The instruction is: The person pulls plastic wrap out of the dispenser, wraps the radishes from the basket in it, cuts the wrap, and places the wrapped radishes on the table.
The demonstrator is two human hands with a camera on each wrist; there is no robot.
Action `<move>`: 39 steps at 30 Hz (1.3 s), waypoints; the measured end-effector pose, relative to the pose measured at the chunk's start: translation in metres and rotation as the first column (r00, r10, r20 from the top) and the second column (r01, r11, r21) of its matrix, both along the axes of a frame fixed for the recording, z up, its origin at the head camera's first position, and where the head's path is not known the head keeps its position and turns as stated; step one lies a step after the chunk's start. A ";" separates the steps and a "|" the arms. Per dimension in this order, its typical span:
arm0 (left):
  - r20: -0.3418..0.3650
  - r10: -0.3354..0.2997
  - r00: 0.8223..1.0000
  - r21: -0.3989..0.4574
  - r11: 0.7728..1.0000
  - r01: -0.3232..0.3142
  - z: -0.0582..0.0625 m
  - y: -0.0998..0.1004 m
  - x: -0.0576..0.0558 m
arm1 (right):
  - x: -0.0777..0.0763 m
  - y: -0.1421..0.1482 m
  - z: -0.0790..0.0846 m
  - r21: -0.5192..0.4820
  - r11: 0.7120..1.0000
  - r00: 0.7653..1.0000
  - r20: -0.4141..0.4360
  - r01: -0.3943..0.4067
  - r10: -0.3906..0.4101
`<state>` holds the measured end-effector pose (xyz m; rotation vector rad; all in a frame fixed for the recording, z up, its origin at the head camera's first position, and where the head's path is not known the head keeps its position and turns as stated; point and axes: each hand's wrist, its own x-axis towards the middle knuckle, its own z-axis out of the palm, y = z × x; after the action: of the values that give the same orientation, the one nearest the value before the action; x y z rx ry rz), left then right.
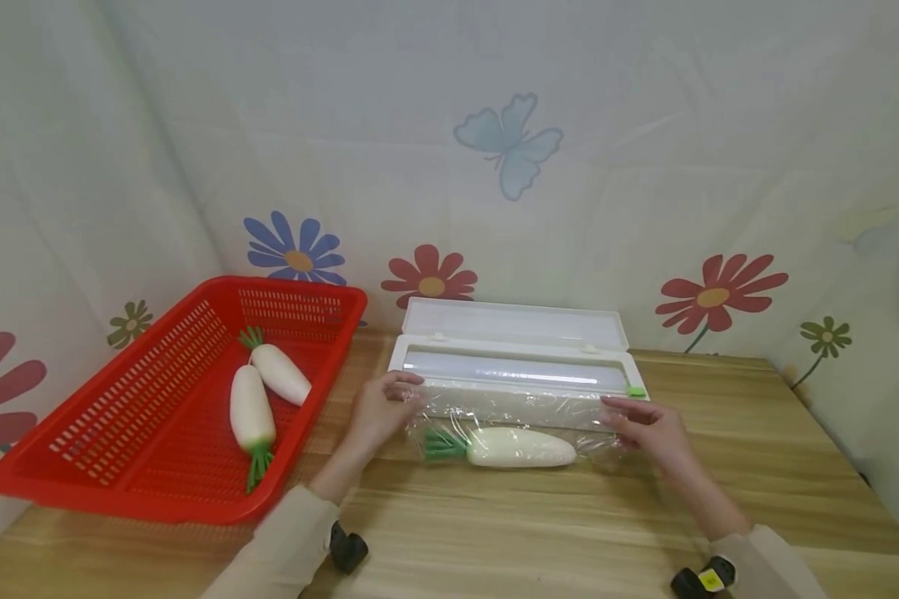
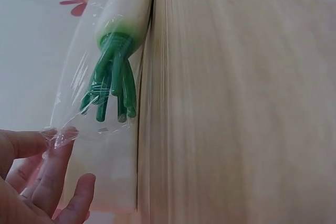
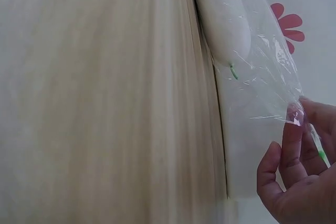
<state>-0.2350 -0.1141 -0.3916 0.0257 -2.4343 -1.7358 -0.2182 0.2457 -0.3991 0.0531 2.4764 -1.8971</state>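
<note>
A white radish (image 1: 522,448) with green stems lies on the table in front of the cling film dispenser (image 1: 524,343), under a sheet of clear cling film (image 1: 449,408). My left hand (image 1: 380,413) pinches the film's left corner, beyond the stems (image 2: 113,80) in the left wrist view. On the other side my right hand (image 1: 648,424) pinches the right corner between thumb and fingers, past the radish's thin root tip (image 3: 233,72). The film stretches between both hands across the dispenser's front. The white dispenser has its lid raised and a film roll (image 1: 509,368) inside.
To the left stands a red plastic basket (image 1: 150,509) with two more white radishes (image 1: 251,408) in it. A green slider (image 1: 635,392) sits at the dispenser's right end. Behind the wooden table (image 1: 539,532) hangs a flower-printed cloth (image 1: 607,183).
</note>
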 end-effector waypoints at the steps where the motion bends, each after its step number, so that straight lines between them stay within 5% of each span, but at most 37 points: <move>1: -0.005 0.006 1.000 -0.013 1.000 -0.006 0.000 0.000 -0.001 | -0.003 0.002 -0.004 -0.003 1.000 1.000 0.001 0.001 -0.001; 8: 0.005 0.001 1.000 -0.024 1.000 -0.001 0.001 -0.002 0.000 | -0.022 0.017 -0.035 -0.084 0.996 1.000 -0.021 -0.006 0.004; 16: -0.015 -0.028 0.999 0.047 0.998 0.029 0.001 -0.006 0.001 | 0.001 0.006 -0.001 -0.091 0.995 0.999 -0.018 -0.043 0.042; 20: -0.007 -0.039 0.999 0.049 0.998 0.039 0.001 -0.008 0.002 | 0.003 0.007 0.003 -0.080 0.995 0.998 -0.020 -0.053 0.051; 24: -0.010 -0.015 1.000 0.001 1.000 0.015 0.006 -0.013 0.005 | -0.009 0.031 -0.014 -0.075 0.993 0.994 -0.064 -0.091 0.086; 29: -0.095 0.039 0.995 -0.098 0.994 -0.048 0.018 -0.014 0.010 | -0.031 0.075 -0.039 -0.012 0.998 0.992 -0.108 -0.060 0.058; 35: -0.188 -0.068 0.980 -0.087 0.995 0.052 0.030 0.016 0.011 | -0.038 0.090 -0.035 0.185 0.981 0.989 -0.145 0.058 -0.032; 39: -0.198 -0.188 0.962 -0.111 0.979 0.169 0.038 0.050 0.009 | -0.028 0.073 -0.008 0.283 0.959 0.994 -0.095 -0.029 0.058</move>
<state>-0.2262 -0.0641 -0.3533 -0.3788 -2.4213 -1.5969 -0.2462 0.3190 -0.4074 -0.0966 2.7713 -1.5549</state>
